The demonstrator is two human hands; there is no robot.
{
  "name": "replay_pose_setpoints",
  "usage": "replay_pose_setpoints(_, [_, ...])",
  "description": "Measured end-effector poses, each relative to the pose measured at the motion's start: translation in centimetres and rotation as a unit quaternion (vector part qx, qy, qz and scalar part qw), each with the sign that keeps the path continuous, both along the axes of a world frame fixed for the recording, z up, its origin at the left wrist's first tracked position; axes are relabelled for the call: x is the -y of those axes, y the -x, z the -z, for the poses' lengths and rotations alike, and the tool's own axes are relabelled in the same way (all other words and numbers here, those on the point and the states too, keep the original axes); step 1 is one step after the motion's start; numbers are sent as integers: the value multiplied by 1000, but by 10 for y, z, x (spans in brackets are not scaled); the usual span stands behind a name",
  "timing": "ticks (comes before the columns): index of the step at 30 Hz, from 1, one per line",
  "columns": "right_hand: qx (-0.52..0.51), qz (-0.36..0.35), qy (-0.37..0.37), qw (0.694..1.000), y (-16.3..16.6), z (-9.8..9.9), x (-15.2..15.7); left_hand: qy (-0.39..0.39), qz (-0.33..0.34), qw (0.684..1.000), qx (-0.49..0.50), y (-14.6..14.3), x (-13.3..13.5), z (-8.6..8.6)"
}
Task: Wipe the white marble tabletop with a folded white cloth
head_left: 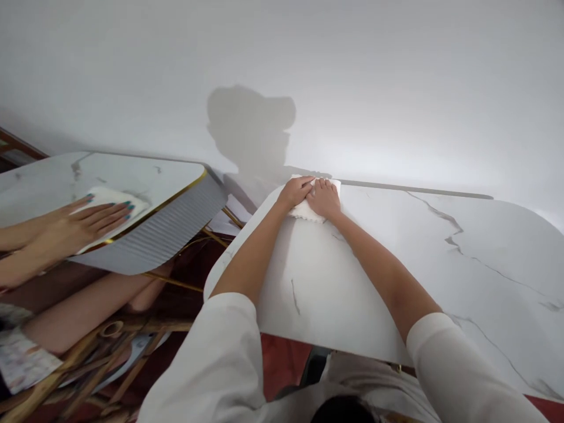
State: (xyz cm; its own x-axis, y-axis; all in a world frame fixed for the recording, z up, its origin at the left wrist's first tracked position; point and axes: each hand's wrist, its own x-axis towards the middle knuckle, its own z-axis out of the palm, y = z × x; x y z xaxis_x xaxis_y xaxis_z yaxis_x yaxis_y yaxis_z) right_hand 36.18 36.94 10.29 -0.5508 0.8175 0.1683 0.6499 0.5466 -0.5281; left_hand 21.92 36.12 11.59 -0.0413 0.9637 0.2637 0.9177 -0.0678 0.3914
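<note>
A folded white cloth (308, 212) lies on the far left part of a white marble-patterned table (317, 282), close to the wall. My left hand (294, 192) is on the cloth's left side, its fingers bent over the fabric and pointing right. Beside it, my right hand (325, 198) presses the cloth down, knuckles up and fingertips towards the far edge. The two hands touch or nearly touch at the thumbs. Both arms stretch forward across the tabletop, and parts of the cloth are hidden under the palms.
To the left, another person's hands (99, 220) rest on a white cloth (138, 205) on a second marble-patterned table (176, 170) with a gold and grey ribbed edge. A wooden chair frame (83, 352) stands below it. A pale wall (396, 88) closes off the far side.
</note>
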Motion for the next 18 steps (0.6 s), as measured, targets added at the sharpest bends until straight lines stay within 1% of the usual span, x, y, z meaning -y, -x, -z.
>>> replay_pose_setpoints(5, [-18,17,-30,999,11,5,-29,2,-3,1000,-3,5,-30,1])
replay_pose_setpoints(10, [-31,35,-49,998,18,10,-43,23,-12,1000,-5,7,-43,-1])
replay_pose_setpoints(14, [-34,38,-74,996,18,12,-42,16,-18,1000,-16,5,-38,0])
replay_pose_setpoints(16, [-30,37,-81,996,14,11,-36,12,-18,999,-29,2,-31,0])
replay_pose_setpoints(18, [-19,34,-72,997,9,9,-27,7,-8,999,-41,-3,-20,-2])
